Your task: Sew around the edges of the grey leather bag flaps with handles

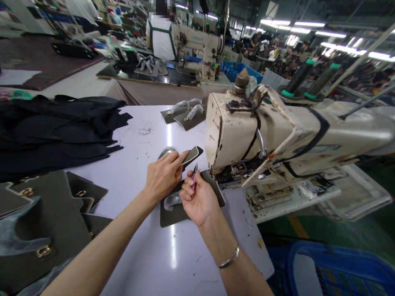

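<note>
My left hand [163,174] is closed on a small dark strap piece [193,154], holding it just left of the sewing machine's needle area. My right hand [199,199] is closed round small pink-handled snips [194,172], their tip pointing up toward the strap. Under both hands lies a dark leather panel [173,216] with a plastic-wrapped fitting on the white table [148,135]. The worn cream sewing machine [277,131] stands directly to the right of my hands.
Dark panels with brass clasps [55,205] are stacked at the near left, black fabric [55,127] beyond them. Two wrapped flap pieces [185,113] lie at the table's far side. A blue crate [333,271] sits at lower right. Another person [160,35] works at a machine behind.
</note>
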The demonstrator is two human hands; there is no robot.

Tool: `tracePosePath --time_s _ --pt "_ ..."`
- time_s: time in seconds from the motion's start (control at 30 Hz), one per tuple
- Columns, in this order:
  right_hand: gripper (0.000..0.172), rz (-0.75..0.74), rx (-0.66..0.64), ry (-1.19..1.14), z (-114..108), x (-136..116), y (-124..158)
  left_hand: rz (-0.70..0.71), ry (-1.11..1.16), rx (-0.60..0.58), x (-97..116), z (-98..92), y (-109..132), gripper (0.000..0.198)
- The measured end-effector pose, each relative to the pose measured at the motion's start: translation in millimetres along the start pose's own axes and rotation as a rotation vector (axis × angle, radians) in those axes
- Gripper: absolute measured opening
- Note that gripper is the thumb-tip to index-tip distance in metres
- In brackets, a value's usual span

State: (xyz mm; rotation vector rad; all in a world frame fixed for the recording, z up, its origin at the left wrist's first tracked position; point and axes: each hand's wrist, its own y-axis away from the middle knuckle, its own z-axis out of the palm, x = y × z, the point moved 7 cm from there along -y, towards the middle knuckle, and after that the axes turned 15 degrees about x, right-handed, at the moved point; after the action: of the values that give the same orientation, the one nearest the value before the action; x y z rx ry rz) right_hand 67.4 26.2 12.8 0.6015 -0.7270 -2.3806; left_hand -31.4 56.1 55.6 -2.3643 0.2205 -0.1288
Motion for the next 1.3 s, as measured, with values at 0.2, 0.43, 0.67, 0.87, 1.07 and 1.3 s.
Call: tracePosePath --time_s 0.2,0.43,0.67,0.87,1.07,1.3 --pt "0.036 0.056 -0.04 0.014 -2.7 11.9 16.6 -0.037 -0.047 0.129 -17.9 -0.3 -63.4 0.045" --pt "0.03 -0.448 0.068 0.596 -46.2 -16.5 60.5 -0.124 0.17 -0.018 -6.3 15.9 -95.1 0.051" --pt "0.027 -1.178 0.483 1.084 -97.6 -100.6 92.9 -0.058 0.792 -0.005 95.5 -40.1 67.0 0.01" --pt "0.027 -1.028 0.314 1.17 -88.8 -91.6 64.1 -0.606 1.213 -0.375 150.3 28.9 146.3 0.038" --pt "0.039 -0.637 0.277 0.632 -95.6 -73.0 48.6 -0.958 1.423 -0.121 134.7 54.7 151.5 0.072" --pt "0.045 -0.532 0.244 0.618 -104.0 -78.6 44.9 -0.96 1.247 -0.065 120.0 52.1 148.2 0.058"
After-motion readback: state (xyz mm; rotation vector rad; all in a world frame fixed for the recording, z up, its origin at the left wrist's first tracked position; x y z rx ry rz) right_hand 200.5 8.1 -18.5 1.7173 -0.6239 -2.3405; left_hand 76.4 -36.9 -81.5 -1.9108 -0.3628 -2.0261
